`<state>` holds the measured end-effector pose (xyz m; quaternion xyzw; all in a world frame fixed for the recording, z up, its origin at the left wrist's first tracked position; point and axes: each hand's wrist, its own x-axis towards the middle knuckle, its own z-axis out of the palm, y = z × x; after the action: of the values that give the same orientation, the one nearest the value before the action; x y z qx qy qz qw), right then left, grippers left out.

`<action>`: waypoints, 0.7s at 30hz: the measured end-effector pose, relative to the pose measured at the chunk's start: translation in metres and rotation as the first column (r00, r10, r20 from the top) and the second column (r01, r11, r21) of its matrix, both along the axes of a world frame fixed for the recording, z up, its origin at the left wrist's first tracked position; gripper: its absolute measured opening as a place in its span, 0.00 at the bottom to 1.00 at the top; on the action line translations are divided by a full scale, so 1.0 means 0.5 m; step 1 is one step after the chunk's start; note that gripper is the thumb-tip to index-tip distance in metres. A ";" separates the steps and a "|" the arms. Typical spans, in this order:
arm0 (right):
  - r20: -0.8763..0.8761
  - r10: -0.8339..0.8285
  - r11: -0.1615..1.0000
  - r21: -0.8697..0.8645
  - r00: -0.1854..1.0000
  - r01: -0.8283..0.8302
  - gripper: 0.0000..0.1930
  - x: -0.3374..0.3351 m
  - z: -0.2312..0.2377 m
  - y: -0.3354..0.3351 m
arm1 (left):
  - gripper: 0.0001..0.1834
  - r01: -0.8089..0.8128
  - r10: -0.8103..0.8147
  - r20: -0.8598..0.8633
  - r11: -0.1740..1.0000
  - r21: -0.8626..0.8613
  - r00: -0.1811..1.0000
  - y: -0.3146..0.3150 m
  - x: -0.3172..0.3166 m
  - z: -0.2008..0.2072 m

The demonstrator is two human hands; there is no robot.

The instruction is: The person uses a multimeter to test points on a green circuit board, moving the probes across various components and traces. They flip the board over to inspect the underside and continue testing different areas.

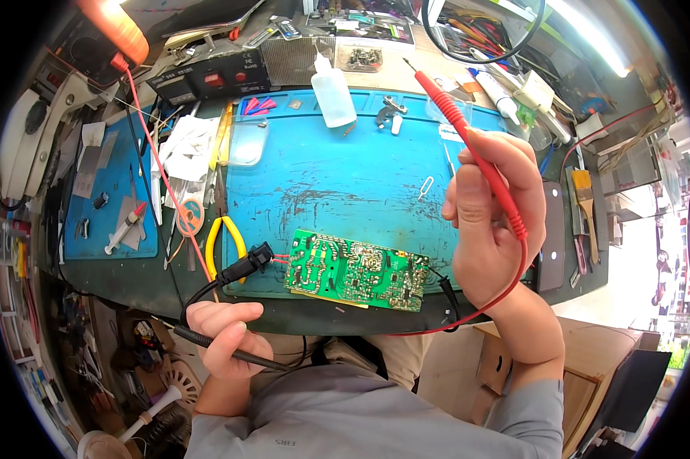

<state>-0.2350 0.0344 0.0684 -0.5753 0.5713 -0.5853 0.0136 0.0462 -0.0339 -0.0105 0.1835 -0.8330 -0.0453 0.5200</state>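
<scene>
My right hand (491, 218) is closed around a red multimeter probe (467, 130), raised over the right side of the mat with its metal tip pointing up and away from me. Its red lead hangs down past my wrist. Low on the left, my left hand (226, 340) grips a black probe (226, 349), its tip pointing left. Between them a green circuit board (356, 271) lies solder side up near the bench's front edge. A black power plug connector (245, 264) joins its left end by short red wires. From its right end a black cable (446, 289) runs out.
Beneath the board is a scratched blue work mat (322, 183). Yellow-handled pliers (226, 245) lie left of the board. Farther back stand a white squeeze bottle (332, 92) and a small clear tray (248, 142). A paper clip-shaped pin (426, 187) lies mid-right; a brush (583, 195) lies far right.
</scene>
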 end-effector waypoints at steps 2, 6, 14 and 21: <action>-0.022 0.016 1.000 -0.006 1.000 -0.017 0.15 -0.001 -0.002 -0.001 | 0.09 -0.016 0.016 0.013 1.000 -0.002 1.000 0.001 0.003 0.001; -0.010 0.019 1.000 0.016 1.000 -0.019 0.15 0.002 0.002 0.004 | 0.15 0.031 -0.029 -0.067 0.999 0.023 0.997 0.000 0.003 -0.008; 0.072 0.078 0.997 -0.022 0.994 -0.076 0.13 0.013 -0.004 0.007 | 0.21 0.035 -0.036 -0.036 0.999 -0.025 0.999 -0.008 0.020 -0.006; 0.068 0.212 0.976 -0.068 0.975 -0.208 0.16 -0.003 -0.016 0.010 | 0.19 0.059 -0.056 -0.093 0.998 0.024 0.994 -0.008 0.011 -0.001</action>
<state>-0.2363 0.0396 0.0606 -0.6103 0.4885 -0.6186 0.0795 0.0516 -0.0379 -0.0112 0.1639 -0.8122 -0.0798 0.5541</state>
